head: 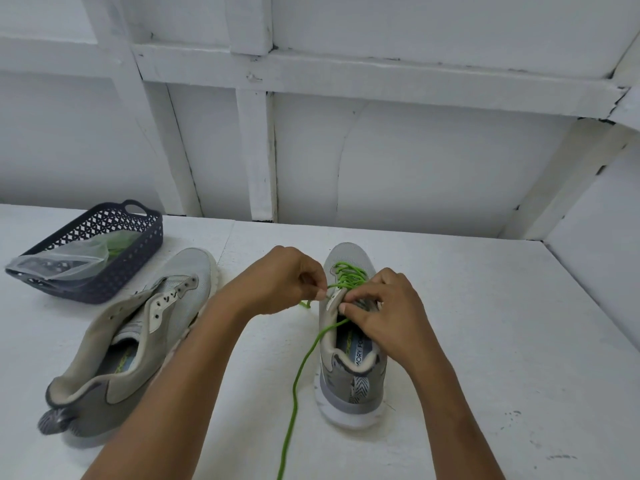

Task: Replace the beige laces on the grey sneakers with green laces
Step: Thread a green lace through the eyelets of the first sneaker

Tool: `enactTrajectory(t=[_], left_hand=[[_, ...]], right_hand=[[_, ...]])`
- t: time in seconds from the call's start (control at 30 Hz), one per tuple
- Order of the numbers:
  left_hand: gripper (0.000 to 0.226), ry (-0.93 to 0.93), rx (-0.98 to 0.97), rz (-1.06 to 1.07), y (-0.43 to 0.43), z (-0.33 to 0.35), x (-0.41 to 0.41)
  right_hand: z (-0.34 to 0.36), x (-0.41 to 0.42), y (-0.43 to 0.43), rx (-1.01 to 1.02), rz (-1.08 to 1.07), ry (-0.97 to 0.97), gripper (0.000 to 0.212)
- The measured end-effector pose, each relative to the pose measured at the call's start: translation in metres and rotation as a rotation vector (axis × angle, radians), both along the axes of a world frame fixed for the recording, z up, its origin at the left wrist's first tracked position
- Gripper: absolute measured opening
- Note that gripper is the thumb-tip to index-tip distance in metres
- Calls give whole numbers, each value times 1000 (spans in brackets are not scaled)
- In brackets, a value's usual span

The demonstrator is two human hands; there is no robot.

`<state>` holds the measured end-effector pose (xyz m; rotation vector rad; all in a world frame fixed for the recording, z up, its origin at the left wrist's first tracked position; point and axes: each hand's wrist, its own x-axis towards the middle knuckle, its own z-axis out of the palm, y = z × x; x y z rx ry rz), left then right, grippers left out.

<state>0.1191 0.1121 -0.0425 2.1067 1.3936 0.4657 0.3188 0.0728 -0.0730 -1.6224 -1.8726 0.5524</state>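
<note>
A grey sneaker (351,362) stands upright at centre right, toe pointing away, with a green lace (348,275) crossed through its front eyelets. My left hand (280,280) pinches one end of the lace just left of the eyelets. My right hand (381,306) rests over the tongue and grips the shoe's upper at the eyelet rows. A long free end of the green lace (298,379) trails toward the near edge. A second grey sneaker (138,341) lies at the left with bare eyelets and no lace.
A dark perforated basket (104,275) sits at the far left of the white table (485,341), holding a clear plastic bag (69,261) with something green inside. A white panelled wall rises behind the table.
</note>
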Motion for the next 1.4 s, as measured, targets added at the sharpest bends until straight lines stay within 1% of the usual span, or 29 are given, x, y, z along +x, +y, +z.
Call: enactTrajectory(t=[0.13, 0.3, 0.4, 0.5, 0.57, 0.67, 0.73, 0.77, 0.87, 0.9, 1.03, 1.13, 1.17, 1.27, 1.33, 1.4], left_hand=[[3, 1, 1, -3, 1, 1, 3], [8, -72, -9, 32, 2, -2, 4], [3, -66, -20, 3, 1, -5, 10], [2, -65, -23, 0, 1, -5, 11], [2, -22, -10, -9, 2, -2, 11], [4, 114, 43, -63, 4, 6, 17], [6, 151, 45, -98, 5, 11, 20], [8, 138, 29, -110, 7, 11, 20], [14, 3, -30, -105, 9, 7, 16], [15, -16, -30, -105, 10, 5, 15], [7, 16, -26, -141, 9, 2, 18], [5, 23, -32, -127, 6, 0, 21], [5, 10, -52, -125, 5, -1, 20], [24, 47, -66, -132, 3, -3, 19], [24, 33, -48, -107, 3, -6, 17], [20, -13, -42, -77, 3, -11, 15]], right_hand=[[2, 0, 1, -14, 8, 40, 9], [1, 0, 2, -26, 4, 58, 11], [1, 0, 2, -20, 7, 31, 11], [-1, -1, 3, -6, 12, 2, 10], [-2, -3, 3, -4, 16, -1, 8], [-4, -4, 3, -2, 7, 15, 8], [-5, -4, 3, 2, 0, 23, 8], [-5, -4, 2, -5, -1, 32, 7], [-5, -5, 1, -17, -4, 49, 7], [-5, -6, 1, -14, -10, 48, 7], [-5, -5, 3, -20, -4, 47, 4], [-4, -5, 2, -13, 17, 31, 1], [-4, -5, 2, -13, 27, 41, 3], [-3, 2, 3, -28, 58, 119, 6], [-2, 7, 3, -29, 56, 154, 12], [-1, 11, 1, -24, 57, 176, 16]])
